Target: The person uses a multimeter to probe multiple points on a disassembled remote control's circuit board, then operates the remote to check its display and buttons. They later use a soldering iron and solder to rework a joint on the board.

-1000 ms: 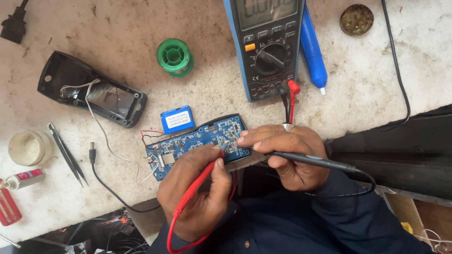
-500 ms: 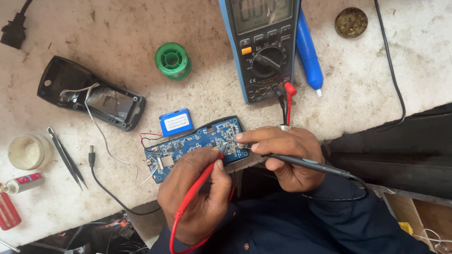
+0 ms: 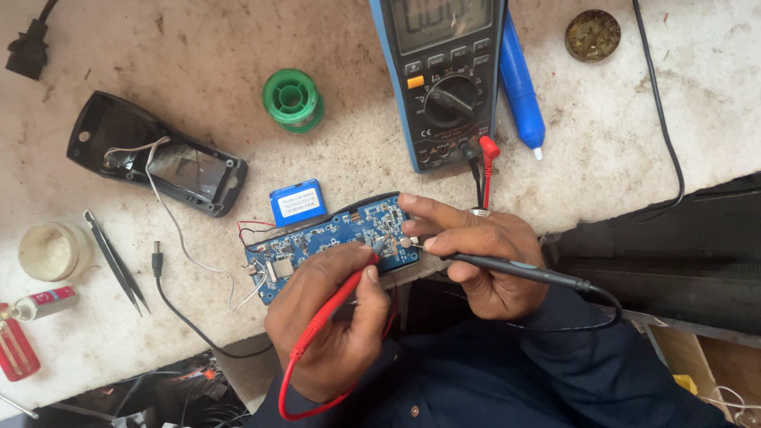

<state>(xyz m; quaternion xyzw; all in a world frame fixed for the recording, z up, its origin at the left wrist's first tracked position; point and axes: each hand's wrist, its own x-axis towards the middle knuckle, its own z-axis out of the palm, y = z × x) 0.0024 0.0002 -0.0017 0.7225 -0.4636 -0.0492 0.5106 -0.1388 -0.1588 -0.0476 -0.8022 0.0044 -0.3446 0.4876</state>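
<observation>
Head view puts my left hand [image 3: 337, 321] low at centre, its grip pinching the red probe [image 3: 337, 305] between thumb and fingers, tip set on the blue circuit board [image 3: 317, 242]; my right hand [image 3: 476, 254] pinches the black probe [image 3: 515, 269] the same way, its tip touching the board's right end just beside the red tip; both wrists come up from the desk's near edge, knuckles raised, fingers curled, the right forefinger stretched along the board's top edge. I see the board lying tilted at the desk [image 3: 158, 47] front, its right end close to the edge; a small blue battery [image 3: 297, 202] sits just above it; the multimeter [image 3: 444, 79] stands beyond with a blue pen-shaped tool [image 3: 519, 83] beside it; a green solder spool [image 3: 292, 99] and an open black casing [image 3: 154, 154] lie to the left, with bare desk between them; tweezers [image 3: 115, 261] and a small jar [image 3: 47, 250] sit far left.
</observation>
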